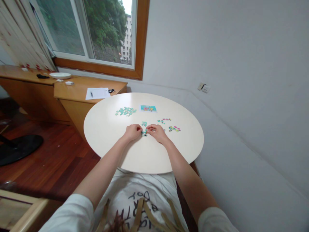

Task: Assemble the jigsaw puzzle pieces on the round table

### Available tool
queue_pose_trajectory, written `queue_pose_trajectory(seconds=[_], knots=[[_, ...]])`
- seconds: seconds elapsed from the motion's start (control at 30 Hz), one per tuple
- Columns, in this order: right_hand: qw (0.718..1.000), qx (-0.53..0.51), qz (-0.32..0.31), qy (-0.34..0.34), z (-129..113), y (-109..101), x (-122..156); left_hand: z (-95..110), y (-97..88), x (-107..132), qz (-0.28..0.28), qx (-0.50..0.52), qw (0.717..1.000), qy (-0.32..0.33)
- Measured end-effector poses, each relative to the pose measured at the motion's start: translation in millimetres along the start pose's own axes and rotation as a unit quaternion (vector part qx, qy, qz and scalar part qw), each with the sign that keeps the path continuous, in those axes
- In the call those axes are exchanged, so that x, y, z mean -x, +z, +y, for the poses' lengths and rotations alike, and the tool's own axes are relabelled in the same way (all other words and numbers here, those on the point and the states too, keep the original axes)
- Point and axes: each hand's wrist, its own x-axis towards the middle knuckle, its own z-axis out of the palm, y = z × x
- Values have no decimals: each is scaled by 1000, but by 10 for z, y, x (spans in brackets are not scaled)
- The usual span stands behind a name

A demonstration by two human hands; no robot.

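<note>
My left hand [134, 132] is curled with its fingertips pinched at the left side of a small cluster of jigsaw puzzle pieces [144, 133] lying on the white table. From the right, my right hand [156, 131] pinches at the same cluster with thumb and forefinger. The fingers partly cover these pieces, so how they are joined is hard to see. Just beyond them lies another small group of teal puzzle pieces [144, 123]. Multicoloured pieces [174, 129] are scattered to the right of my right hand, with a few more [164, 120] behind them.
A pile of teal pieces [126, 111] lies at the back left of the round table [106, 135]. Beside it is a picture card [148, 108]. A wooden cabinet [91, 84] bearing a paper sheet [97, 93] and a white plate [60, 75] stands beyond, below the window.
</note>
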Motion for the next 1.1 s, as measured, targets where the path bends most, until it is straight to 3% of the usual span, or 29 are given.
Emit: queue_pose_trajectory(seconds=[1.1], knots=[[998, 52, -18, -23, 33, 10, -6, 3, -8, 3, -5, 2, 1000, -1]])
